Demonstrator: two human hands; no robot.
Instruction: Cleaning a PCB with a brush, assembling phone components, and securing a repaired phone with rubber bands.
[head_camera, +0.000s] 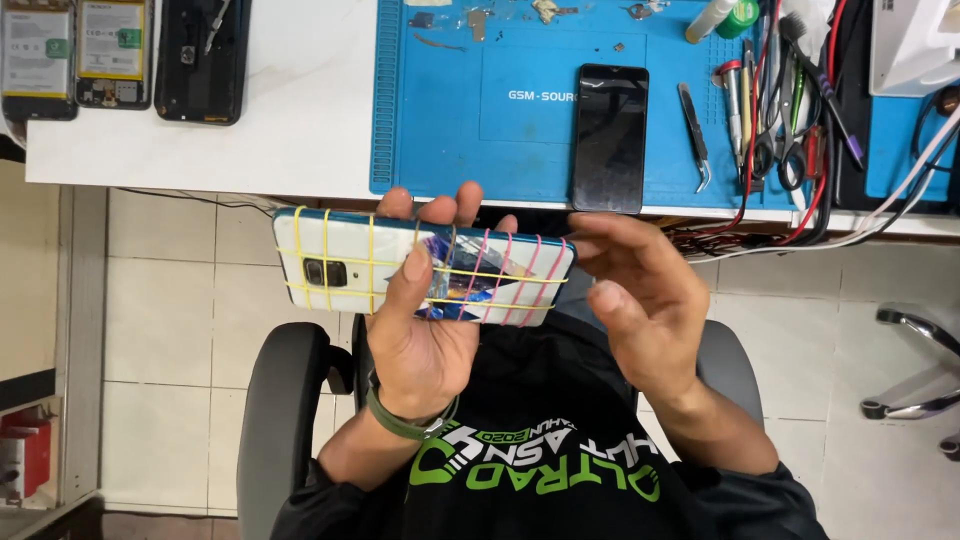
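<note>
My left hand (420, 330) grips a smartphone (335, 262) with a white back and a teal frame. It holds the phone level below the table's front edge, thumb across the back and fingertips showing over the top. Yellow rubber bands (372, 262) wrap the phone's left part and run along its length, and pink rubber bands (530, 275) wrap its right part. My right hand (645, 300) hovers at the phone's right end with its fingers spread and nothing held. Whether its fingertips touch the phone is unclear. A green band sits on my left wrist.
A blue repair mat (450, 140) lies on the white table (300, 120) with a black phone (610, 135), tweezers (695, 135) and several tools and cables (790, 120) on it. Opened phones (110, 50) lie at the far left. A black chair armrest (275, 420) is below.
</note>
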